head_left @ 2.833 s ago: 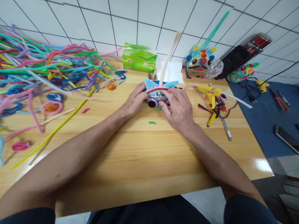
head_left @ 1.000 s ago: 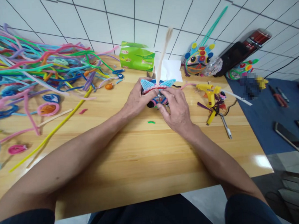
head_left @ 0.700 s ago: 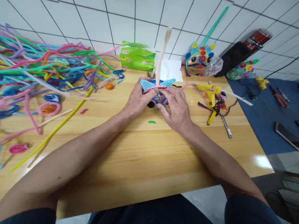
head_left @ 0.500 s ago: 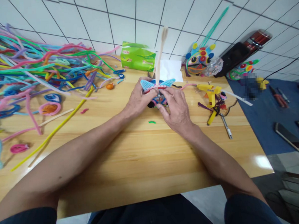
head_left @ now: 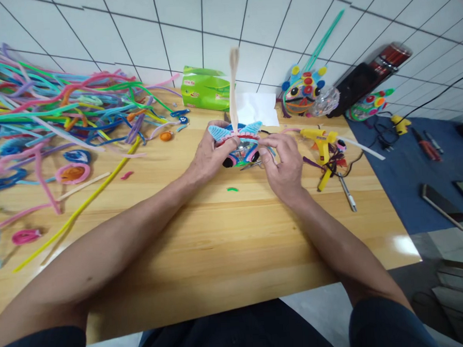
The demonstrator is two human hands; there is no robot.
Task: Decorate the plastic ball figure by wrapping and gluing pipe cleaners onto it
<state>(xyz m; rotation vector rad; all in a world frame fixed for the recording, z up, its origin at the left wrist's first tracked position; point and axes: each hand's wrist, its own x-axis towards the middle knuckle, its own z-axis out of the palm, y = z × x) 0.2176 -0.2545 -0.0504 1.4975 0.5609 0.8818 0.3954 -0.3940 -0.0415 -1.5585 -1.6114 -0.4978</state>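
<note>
A pipe-cleaner animal face (head_left: 241, 151) with light-blue ears, a red-and-pink band and black eyes ringed in blue and pink is held above the table. My left hand (head_left: 212, 153) is closed on its left side, thumb across the front. At its right edge, my right hand (head_left: 283, 160) is closed with thumb and fingers bent together on the rim. A beige strip (head_left: 233, 85) stands up from the top of the face. Beneath it a pointed metal tip shows, partly hidden. A short green pipe-cleaner piece (head_left: 233, 189) lies in front.
A heap of coloured pipe cleaners (head_left: 69, 109) covers the left of the table. Behind my hands are a green packet (head_left: 205, 89) and white paper (head_left: 257, 109). On the right lie a yellow glue gun (head_left: 321, 143) and a white pen (head_left: 348, 193). A finished animal face (head_left: 303, 94) stands farther back.
My right hand has shifted from the middle of the face to its right edge, so the eyes and lower front now show. The left hand keeps its hold.
</note>
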